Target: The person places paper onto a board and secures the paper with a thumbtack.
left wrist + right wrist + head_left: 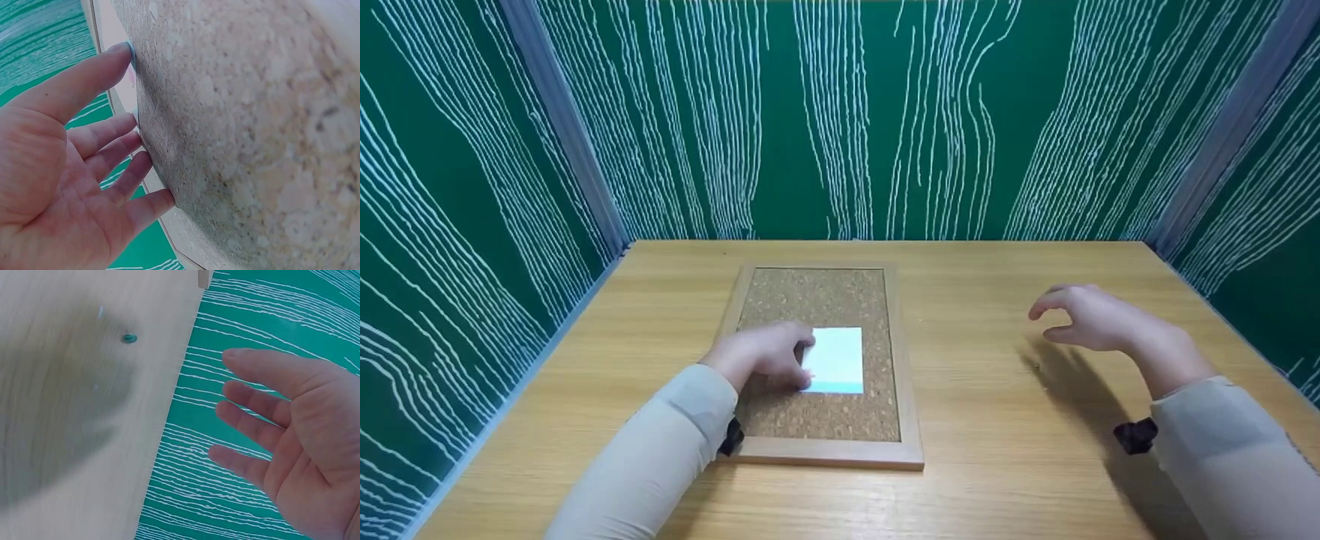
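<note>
A square white sheet of paper [835, 360] lies flat on a wood-framed cork board [817, 296]. My left hand [769, 351] reaches over the board from the left, its thumb and fingertips at the paper's left edge. In the left wrist view, that hand's fingers [112, 135] are spread and nearly straight, tips against the cork and the paper's edge. To the right of the board, my right hand [1091, 319] hovers above the table with fingers loosely bent and nothing in them. Below it, a small shiny green thing [129, 338] lies on the table.
The board rests on a light wooden table [990, 420], left of its middle. Green panels [780, 187] with wavy white lines stand behind the table and at both sides. Part of the board's frame [203, 278] shows at the top of the right wrist view.
</note>
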